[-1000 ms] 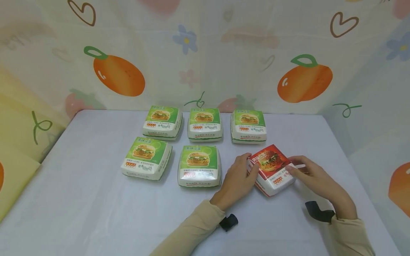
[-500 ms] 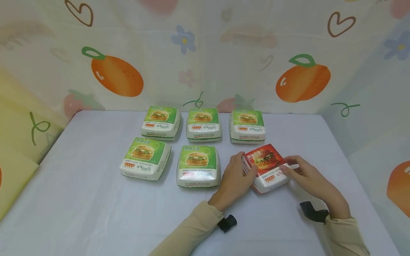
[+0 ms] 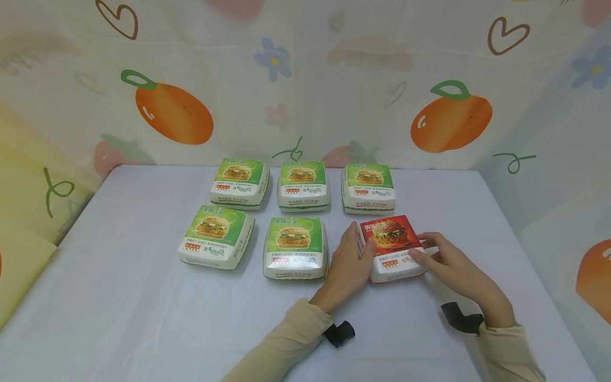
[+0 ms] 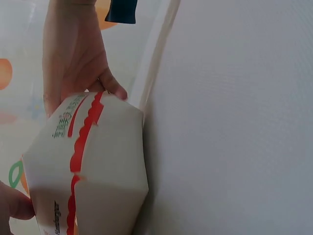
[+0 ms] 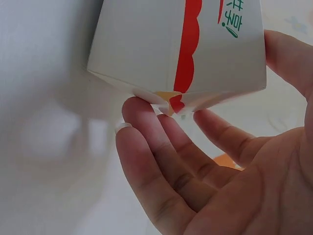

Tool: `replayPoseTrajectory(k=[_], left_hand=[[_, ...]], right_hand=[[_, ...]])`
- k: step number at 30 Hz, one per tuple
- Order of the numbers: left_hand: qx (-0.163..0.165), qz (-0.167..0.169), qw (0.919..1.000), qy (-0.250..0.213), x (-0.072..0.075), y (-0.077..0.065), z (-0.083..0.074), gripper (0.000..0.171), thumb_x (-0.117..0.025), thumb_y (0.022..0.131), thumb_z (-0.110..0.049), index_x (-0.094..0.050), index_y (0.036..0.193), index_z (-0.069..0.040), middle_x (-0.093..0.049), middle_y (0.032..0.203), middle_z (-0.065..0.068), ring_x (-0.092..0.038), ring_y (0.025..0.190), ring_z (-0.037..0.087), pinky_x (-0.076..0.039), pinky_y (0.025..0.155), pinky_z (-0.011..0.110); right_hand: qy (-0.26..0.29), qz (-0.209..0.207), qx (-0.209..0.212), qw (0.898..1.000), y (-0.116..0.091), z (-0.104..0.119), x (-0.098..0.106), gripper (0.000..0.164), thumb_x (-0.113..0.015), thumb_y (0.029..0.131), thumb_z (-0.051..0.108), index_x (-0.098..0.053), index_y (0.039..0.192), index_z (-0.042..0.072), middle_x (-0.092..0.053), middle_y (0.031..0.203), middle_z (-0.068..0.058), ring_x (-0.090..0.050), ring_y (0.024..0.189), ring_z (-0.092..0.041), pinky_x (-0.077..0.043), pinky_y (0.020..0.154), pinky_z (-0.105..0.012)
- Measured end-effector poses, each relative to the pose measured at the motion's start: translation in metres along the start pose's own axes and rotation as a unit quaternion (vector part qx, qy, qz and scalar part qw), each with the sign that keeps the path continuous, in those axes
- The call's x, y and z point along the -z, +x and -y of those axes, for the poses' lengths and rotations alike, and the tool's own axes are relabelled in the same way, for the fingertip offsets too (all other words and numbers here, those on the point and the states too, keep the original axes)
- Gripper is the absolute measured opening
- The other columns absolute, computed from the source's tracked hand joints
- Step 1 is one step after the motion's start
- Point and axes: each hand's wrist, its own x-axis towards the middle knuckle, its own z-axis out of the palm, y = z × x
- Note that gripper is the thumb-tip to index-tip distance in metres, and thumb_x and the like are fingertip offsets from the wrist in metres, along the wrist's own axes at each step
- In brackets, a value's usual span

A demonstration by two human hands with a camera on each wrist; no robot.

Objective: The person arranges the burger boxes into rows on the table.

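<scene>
A red-topped burger box (image 3: 389,236) with white sides sits at the near right of the group, between my two hands. On its left side my left hand (image 3: 345,268) holds it, the thumb at the near left edge. My right hand (image 3: 458,273) grips the right side, thumb on the lid. In the right wrist view, the fingertips (image 5: 142,110) touch the side of the box (image 5: 146,44) at its seam. In the left wrist view, the box (image 4: 110,152) stands against the white tabletop, and only part of the left thumb (image 4: 17,203) shows.
Green-topped burger boxes stand left of and behind the red one: a front box (image 3: 295,249), a front left box (image 3: 216,239), and three at the back, the rightmost (image 3: 367,188) behind the red box. A fruit-printed cloth (image 3: 310,79) rises behind the white table (image 3: 143,318).
The red burger box has slid left and turned to line up more closely with the green ones. My right hand has moved left with it; the left hand has shifted slightly.
</scene>
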Motion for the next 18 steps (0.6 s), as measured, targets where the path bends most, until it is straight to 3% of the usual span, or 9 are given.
replayPoseTrajectory(k=[9, 13, 18], left_hand=[[0.002, 0.007, 0.9992, -0.039, -0.001, -0.002, 0.000, 0.078, -0.046, 0.101, -0.041, -0.008, 0.160, -0.008, -0.012, 0.168, 0.009, -0.013, 0.154, 0.022, -0.018, 0.125, 0.048], [-0.003, 0.001, 0.9987, -0.051, 0.000, -0.001, 0.001, 0.077, -0.046, 0.101, -0.038, -0.007, 0.160, -0.006, -0.012, 0.167, 0.010, -0.014, 0.154, 0.022, -0.018, 0.125, 0.049], [-0.015, -0.004, 0.9983, -0.057, 0.000, -0.001, 0.001, 0.074, -0.044, 0.102, -0.034, -0.007, 0.159, -0.005, -0.011, 0.167, 0.011, -0.014, 0.154, 0.024, -0.017, 0.125, 0.051]], right_hand=[[0.016, -0.015, 0.007, 1.000, 0.002, 0.007, -0.011, 0.073, -0.055, 0.098, 0.048, -0.033, 0.145, -0.004, -0.047, 0.135, -0.028, -0.059, 0.102, -0.029, -0.054, 0.078, -0.036], [0.037, -0.017, 0.014, 0.999, 0.003, 0.010, -0.013, 0.073, -0.057, 0.098, 0.046, -0.032, 0.144, -0.005, -0.043, 0.142, -0.028, -0.058, 0.114, -0.040, -0.056, 0.088, -0.047], [0.076, -0.025, 0.025, 0.997, 0.005, 0.013, -0.017, 0.077, -0.061, 0.097, 0.044, -0.025, 0.151, 0.001, -0.030, 0.155, -0.027, -0.040, 0.136, -0.053, -0.046, 0.102, -0.062]])
